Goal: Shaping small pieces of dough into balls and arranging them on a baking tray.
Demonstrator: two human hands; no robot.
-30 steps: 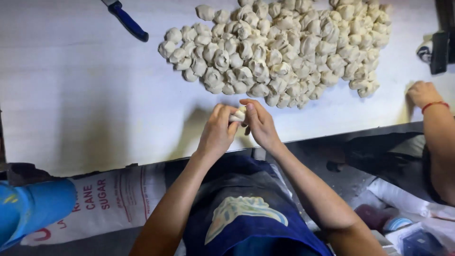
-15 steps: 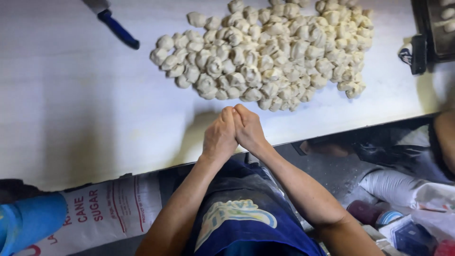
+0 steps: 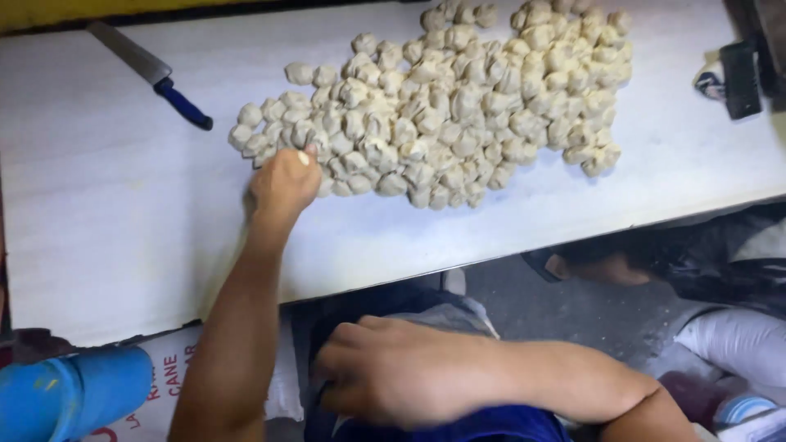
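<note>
A big heap of several pale folded dough pieces (image 3: 458,98) lies on the white table (image 3: 106,205). My left hand (image 3: 282,184) reaches out to the heap's near left edge, fingers curled, touching a dough piece there; whether it grips the piece I cannot tell. My right hand (image 3: 401,372) hangs low by my lap below the table edge, fingers loosely curled, with nothing visible in it.
A knife with a blue handle (image 3: 155,74) lies at the table's far left. A dark device (image 3: 741,69) sits at the far right edge. Below are a blue cylinder (image 3: 74,393), a printed white sack (image 3: 172,368), white bags (image 3: 737,344) and another person's foot (image 3: 589,266).
My hands were pressed together at the table edge; now the left has reached forward to the heap and the right has dropped to my lap. The view tilted down.
</note>
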